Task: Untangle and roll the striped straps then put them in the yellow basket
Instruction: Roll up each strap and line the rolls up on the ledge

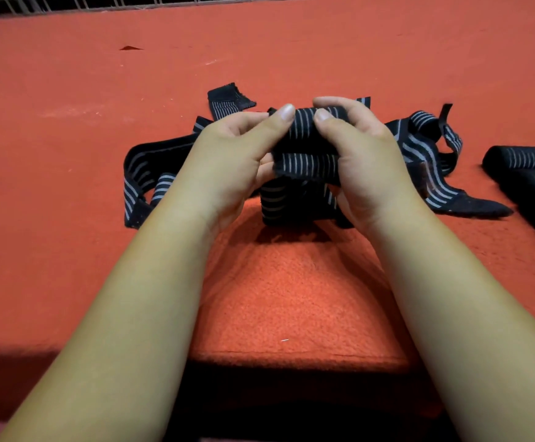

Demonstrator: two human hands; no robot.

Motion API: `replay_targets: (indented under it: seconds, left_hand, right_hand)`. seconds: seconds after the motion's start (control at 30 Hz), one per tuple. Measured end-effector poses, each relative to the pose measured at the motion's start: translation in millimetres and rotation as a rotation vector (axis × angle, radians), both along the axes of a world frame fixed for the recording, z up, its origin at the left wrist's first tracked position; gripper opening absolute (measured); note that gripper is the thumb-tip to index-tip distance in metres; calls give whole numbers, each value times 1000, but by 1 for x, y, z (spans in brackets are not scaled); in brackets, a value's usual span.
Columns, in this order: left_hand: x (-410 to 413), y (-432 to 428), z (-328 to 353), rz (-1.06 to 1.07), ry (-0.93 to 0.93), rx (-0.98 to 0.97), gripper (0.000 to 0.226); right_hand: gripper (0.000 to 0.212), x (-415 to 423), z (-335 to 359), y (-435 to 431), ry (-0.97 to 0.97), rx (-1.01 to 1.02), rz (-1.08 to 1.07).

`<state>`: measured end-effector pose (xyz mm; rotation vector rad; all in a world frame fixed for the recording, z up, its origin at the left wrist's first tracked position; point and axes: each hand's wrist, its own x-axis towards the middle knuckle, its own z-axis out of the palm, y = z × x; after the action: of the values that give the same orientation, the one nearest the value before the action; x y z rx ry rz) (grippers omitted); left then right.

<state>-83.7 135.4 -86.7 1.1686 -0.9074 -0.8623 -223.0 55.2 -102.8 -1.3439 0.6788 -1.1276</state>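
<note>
Above the red counter [291,298], the left hand [228,161] and the right hand [365,161] both grasp a partly rolled striped strap [304,129], thumbs on top. Loose straps [145,173] lie tangled under and beside the fingers [333,102]; rolled straps [521,157] rest further right.

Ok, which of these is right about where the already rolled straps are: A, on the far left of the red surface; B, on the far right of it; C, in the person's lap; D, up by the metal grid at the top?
B: the finished rolls lie at the right edge of the red surface, while the left hand and right hand grip the half-rolled strap in the middle.
</note>
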Motion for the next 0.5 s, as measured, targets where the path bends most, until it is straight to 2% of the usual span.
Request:
replay_targets:
  seconds: [0.1,0.17,0.37,0.5]
  left_hand:
    - [1,-1,-1,41,39,-9,26]
    - [3,-1,-1,67,30,-15,27]
    - [3,2,-3,31,-198,-1,40]
    - [0,1,-3,28,-279,-27,45]
  right_hand:
    - [34,-1,2,-1,47,25,-2]
    - [32,0,1,-3,111,22,-19]
    - [44,-3,-1,-7,264,4,-66]
    - [36,-12,1,-9,279,-9,-63]
